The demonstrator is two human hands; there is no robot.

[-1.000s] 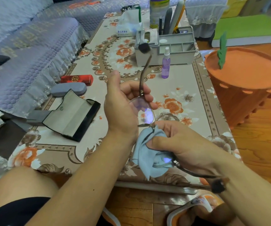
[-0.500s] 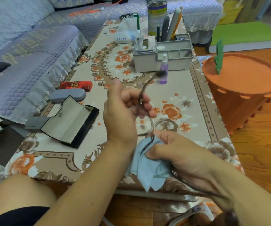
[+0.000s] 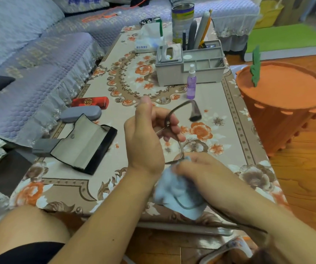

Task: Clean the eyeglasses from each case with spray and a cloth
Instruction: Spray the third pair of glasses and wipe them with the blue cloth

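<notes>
Above the near edge of the floral table (image 3: 235, 103), I hold the eyeglasses (image 3: 180, 141) between both hands.

My left hand (image 3: 145, 138) curls its fingers (image 3: 172, 128) round the frame at the hinge, thumb raised, one temple arm arching away to the right. My right hand (image 3: 201, 168) pinches the blue cloth (image 3: 180, 195) against the nearer lens. The open black case (image 3: 84, 143) lies to the left, the grey case (image 3: 81, 115) and red case (image 3: 90, 101) beyond it; the purple spray bottle (image 3: 191, 84) stands upright ahead.

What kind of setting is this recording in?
Most likely a home living room: a sofa with quilted covers runs beside a low table under a floral cloth, and the floor is wood.
</notes>
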